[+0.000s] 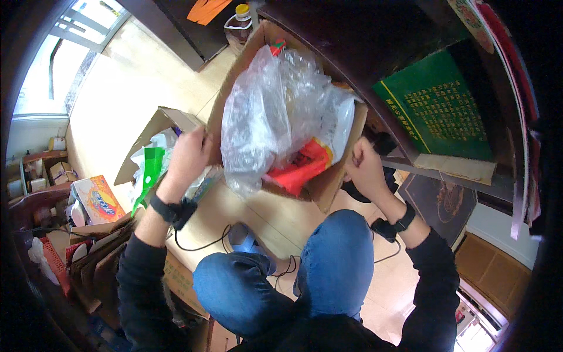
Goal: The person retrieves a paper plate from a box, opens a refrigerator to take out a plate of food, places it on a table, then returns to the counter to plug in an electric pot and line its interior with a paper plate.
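Both of my hands hold an open cardboard box (336, 182) by its opposite sides, in front of my knees. My left hand (190, 152) grips the box's left side, with the fingers partly hidden. On the right wall, my right hand (366, 165) is closed around the edge. Crumpled clear plastic bags (257, 119) fill the box and bulge above its rim. A red plastic package (303, 165) lies at the near end, beside a whitish bag (341, 119). What lies underneath is hidden.
A second cardboard box (145, 125) with a green-and-white bag (151, 169) stands left. Dark shelving holding a green printed panel (440, 110) borders the right. A yellow-capped bottle (242, 22) stands beyond the box. Black cables (202, 248) hang near my legs. An orange printed carton (99, 200) sits lower left.
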